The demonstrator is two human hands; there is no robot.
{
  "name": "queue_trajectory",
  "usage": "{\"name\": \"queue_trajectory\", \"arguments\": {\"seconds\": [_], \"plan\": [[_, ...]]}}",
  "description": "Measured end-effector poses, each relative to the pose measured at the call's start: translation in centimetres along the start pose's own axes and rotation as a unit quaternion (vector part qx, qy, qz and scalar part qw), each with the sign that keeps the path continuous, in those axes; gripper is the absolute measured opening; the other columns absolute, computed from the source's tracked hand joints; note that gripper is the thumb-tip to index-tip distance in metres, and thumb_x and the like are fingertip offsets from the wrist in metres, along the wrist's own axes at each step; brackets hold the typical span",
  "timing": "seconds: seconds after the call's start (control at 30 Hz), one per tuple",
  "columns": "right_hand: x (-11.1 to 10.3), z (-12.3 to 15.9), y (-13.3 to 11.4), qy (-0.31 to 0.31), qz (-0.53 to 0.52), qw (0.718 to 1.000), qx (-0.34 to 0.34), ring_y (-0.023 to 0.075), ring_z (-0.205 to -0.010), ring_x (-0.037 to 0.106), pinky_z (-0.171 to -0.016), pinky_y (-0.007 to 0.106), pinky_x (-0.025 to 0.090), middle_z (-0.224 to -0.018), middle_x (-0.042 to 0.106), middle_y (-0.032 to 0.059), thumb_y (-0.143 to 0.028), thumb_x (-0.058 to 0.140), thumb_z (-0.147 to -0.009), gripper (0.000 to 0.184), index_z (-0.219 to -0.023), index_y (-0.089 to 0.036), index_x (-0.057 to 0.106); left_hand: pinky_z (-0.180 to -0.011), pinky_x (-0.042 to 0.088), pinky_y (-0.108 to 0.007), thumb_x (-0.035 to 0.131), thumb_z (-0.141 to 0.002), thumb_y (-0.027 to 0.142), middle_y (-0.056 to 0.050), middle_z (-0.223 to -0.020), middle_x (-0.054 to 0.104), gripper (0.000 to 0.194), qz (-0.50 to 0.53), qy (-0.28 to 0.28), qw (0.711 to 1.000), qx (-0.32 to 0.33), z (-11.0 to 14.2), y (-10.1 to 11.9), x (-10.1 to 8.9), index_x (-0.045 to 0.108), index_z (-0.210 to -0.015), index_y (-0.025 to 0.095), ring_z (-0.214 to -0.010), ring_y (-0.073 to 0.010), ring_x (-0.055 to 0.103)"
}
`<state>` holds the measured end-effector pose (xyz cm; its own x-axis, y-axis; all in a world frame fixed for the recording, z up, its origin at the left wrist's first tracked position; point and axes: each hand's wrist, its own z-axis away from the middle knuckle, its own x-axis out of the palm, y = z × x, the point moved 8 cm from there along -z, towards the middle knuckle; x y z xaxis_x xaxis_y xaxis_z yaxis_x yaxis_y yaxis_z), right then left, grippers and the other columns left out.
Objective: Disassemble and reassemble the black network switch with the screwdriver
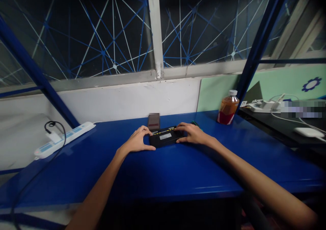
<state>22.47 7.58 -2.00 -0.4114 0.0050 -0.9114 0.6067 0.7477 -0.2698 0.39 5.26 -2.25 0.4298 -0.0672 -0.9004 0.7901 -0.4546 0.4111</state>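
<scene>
A flat, black rectangular device (163, 142) with a white label and a row of yellow marks along its far edge lies on the blue table (163, 175). At its left end is my left hand (139, 140), fingers on the far corner and thumb along the near side. My right hand (192, 134) holds the other end, with fingertips over the top and far edge and the thumb at the near edge. Just behind the device is a dark, phone-like slab (154, 120), partly blurred. A small green item (195, 123) shows behind my right hand, mostly hidden.
A white power strip (65, 140) with a plugged-in black cable (65, 131) runs along the table's left side. An orange drink bottle (228, 108) stands at the back right. Beyond it, a black surface (267, 121) carries white chargers and cables. A window wall (127, 97) closes the back.
</scene>
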Motion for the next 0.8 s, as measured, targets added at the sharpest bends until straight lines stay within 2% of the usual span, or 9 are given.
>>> {"name": "queue_trajectory", "arguments": {"seconds": [0.27, 0.4, 0.8], "plan": [[0.0, 0.2, -1.3, 0.022, 0.004, 1.0, -0.018, 0.0265, -0.098, 0.063, -0.083, 0.039, 0.049, -0.116, 0.063, 0.0096, -0.057, 0.066, -0.075, 0.055, -0.118, -0.022, 0.063, -0.094, 0.037, -0.048, 0.073, -0.06, 0.062, -0.007, -0.119, 0.048, 0.06, -0.02, 0.003, 1.0, 0.014, -0.1, 0.5, 0.2, 0.062, -0.108, 0.028, -0.108, -0.032, 0.047], [0.2, 0.1, -1.3, 0.026, 0.0, 0.999, -0.019, 0.0254, -0.097, 0.064, -0.083, 0.038, 0.049, -0.116, 0.062, 0.0091, -0.059, 0.065, -0.075, 0.056, -0.118, -0.023, 0.062, -0.094, 0.037, -0.048, 0.073, -0.062, 0.06, -0.007, -0.12, 0.048, 0.055, -0.014, 0.005, 1.0, 0.008, -0.2, 0.7, 0.1, 0.062, -0.103, 0.026, -0.109, -0.0317, 0.048], [-0.3, 0.1, -1.4, 0.023, -0.017, 0.999, -0.023, 0.0247, -0.094, 0.064, -0.08, 0.037, 0.049, -0.11, 0.065, 0.0076, -0.059, 0.066, -0.073, 0.053, -0.11, -0.021, 0.065, -0.092, 0.04, -0.043, 0.075, -0.062, 0.054, -0.006, -0.118, 0.05, 0.05, 0.023, 0.0, 0.999, 0.03, -0.2, 0.2, 0.3, 0.058, -0.098, 0.024, -0.105, -0.0278, 0.053]]}}
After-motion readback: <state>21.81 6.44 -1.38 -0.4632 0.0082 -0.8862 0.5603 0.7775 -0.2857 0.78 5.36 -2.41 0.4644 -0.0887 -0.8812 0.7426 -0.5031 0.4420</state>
